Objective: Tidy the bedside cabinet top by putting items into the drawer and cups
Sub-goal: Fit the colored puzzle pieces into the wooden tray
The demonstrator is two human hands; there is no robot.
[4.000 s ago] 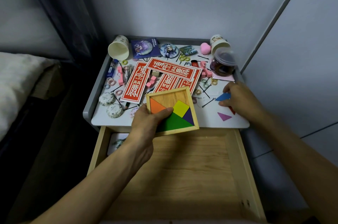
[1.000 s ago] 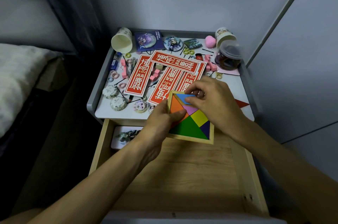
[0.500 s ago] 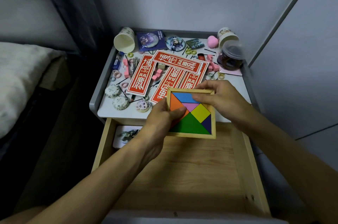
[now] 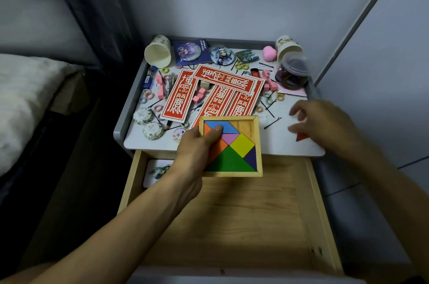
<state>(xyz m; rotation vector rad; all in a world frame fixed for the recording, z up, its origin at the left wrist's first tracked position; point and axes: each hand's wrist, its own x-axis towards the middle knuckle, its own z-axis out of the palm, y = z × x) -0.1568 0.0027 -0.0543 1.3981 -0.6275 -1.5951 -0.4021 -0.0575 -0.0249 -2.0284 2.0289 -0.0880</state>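
1. Half of the red triangle is hiding under the right hand, near the front right corner of the cabinet top. Only one pointed end is peeking out below the thumb.
2. That right hand is blurring. Its fingers are bending loosely, with thumb and forefinger apart. I cannot tell whether it is gripping the triangle, touching it or merely hovering over it.
3. The left hand is gripping the tangram tray by its left edge. Its thumb is pressing on the blue piece, and its other fingers are disappearing underneath.
4. The tray is straddling the front edge of the cabinet top, with its far half over the top and its near half overhanging the open drawer. Bare wood is showing in its far right corner.
5. The triangle is lying to the right of the tray and well apart from it, with a black hairpin lying between them.
6. A picture card is lying in the drawer's back left corner, its far end cut off beneath the cabinet top.
7. At the back left corner a paper cup is lying on its side. At the back right corner a second cup is partly hiding behind a clear jar.
8. Around the red banners, much of the small clutter is looking too tiny to name.
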